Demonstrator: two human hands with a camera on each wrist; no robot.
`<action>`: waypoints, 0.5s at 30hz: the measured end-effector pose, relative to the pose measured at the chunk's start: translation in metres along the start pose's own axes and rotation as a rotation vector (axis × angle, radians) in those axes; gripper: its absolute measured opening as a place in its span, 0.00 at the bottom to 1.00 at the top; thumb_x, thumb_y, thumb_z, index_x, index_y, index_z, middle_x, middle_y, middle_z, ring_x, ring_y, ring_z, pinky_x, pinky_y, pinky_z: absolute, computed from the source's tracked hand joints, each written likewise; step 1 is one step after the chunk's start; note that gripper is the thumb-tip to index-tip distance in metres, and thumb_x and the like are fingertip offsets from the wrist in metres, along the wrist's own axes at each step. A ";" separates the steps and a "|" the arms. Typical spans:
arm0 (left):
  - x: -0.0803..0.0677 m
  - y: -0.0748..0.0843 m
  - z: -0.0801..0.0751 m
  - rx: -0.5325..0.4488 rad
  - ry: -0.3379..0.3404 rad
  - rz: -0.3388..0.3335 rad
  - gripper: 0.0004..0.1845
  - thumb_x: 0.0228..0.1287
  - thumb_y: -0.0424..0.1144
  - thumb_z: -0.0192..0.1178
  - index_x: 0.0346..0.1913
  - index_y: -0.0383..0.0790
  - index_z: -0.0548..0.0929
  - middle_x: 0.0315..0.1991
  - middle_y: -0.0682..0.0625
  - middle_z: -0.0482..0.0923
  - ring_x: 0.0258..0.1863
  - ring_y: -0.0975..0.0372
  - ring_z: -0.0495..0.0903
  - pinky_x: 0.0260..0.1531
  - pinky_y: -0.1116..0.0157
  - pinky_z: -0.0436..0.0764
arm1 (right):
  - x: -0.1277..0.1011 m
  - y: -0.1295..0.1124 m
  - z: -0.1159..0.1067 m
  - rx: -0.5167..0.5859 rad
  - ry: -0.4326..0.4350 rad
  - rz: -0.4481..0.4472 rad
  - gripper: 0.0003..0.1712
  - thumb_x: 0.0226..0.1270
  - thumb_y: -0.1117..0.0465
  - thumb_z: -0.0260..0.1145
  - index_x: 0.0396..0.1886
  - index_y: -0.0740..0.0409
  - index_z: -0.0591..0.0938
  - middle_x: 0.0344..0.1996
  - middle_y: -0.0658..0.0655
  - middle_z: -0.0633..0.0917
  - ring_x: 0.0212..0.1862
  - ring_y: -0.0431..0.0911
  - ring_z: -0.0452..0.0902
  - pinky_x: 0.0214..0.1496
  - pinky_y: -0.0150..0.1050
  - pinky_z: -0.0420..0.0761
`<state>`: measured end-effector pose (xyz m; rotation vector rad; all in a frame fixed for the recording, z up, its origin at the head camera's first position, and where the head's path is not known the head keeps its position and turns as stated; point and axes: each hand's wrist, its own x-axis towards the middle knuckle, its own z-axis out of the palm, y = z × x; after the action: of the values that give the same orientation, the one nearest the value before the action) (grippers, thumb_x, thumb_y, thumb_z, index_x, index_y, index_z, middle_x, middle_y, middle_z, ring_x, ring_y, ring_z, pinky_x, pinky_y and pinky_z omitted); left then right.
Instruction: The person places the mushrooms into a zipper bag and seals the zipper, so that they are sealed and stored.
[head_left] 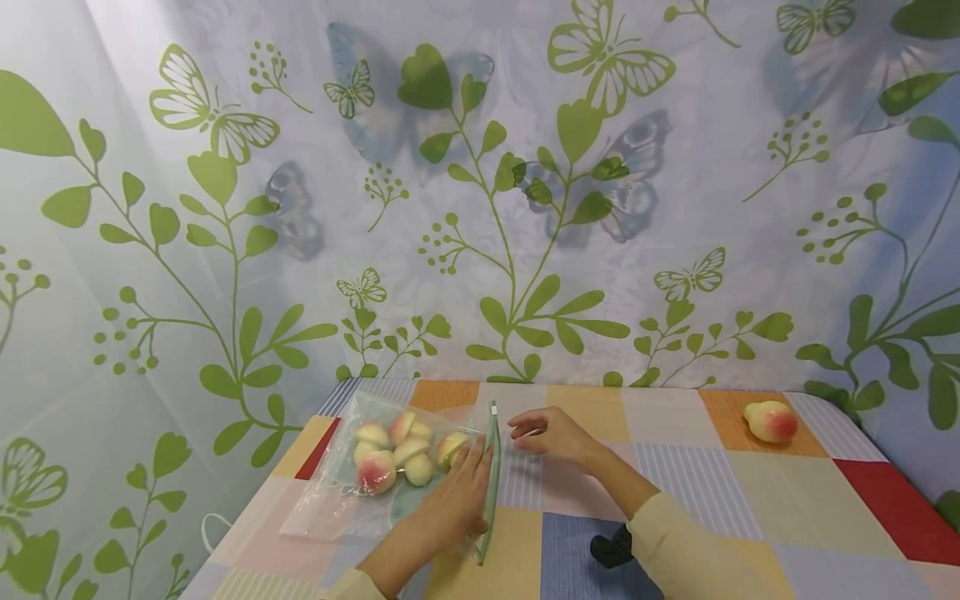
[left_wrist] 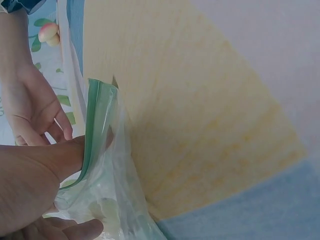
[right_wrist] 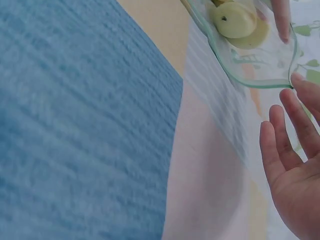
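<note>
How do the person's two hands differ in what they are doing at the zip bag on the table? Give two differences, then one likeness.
The left hand grips the green zip edge of the bag; the right hand holds nothing. The left hand's fingers curl round the strip; the right hand's fingers lie relaxed and open. Both sit at the bag's mouth, over the checked tablecloth.

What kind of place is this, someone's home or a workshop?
Probably a home-like setup rather than a workshop, though I can't be sure. A table under a patchwork checked cloth stands against a curtain printed with leaves and butterflies, and the hands work on a zip bag of peaches.
</note>
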<state>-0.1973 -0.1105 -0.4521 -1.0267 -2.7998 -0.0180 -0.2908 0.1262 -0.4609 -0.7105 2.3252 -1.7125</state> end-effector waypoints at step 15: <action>0.002 0.001 0.000 -0.002 -0.010 -0.015 0.60 0.45 0.44 0.84 0.75 0.21 0.60 0.77 0.27 0.53 0.74 0.37 0.60 0.71 0.54 0.66 | -0.017 -0.008 -0.030 -0.074 0.028 0.034 0.24 0.71 0.64 0.70 0.62 0.70 0.81 0.50 0.70 0.85 0.49 0.53 0.86 0.50 0.51 0.86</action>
<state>-0.1981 -0.1080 -0.4518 -1.0085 -2.8169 -0.0178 -0.2861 0.1576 -0.4455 -0.6587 2.4161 -1.6408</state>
